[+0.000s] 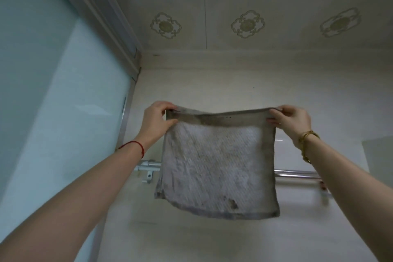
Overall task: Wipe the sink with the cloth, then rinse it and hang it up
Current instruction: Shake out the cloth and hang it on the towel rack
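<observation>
A grey, worn cloth (217, 166) with a darker border hangs spread out flat in front of the wall. My left hand (156, 120) pinches its upper left corner. My right hand (290, 119) pinches its upper right corner. Both hands are raised, and the cloth's top edge is stretched between them. Behind the cloth runs a metal towel rail (297, 173) fixed to the wall; the cloth hides its middle. The rail's left bracket (148, 167) shows beside the cloth. The sink is out of view.
A frosted glass panel (53, 95) in a metal frame fills the left side. The pale tiled wall (212, 83) meets a patterned ceiling (246, 24) above.
</observation>
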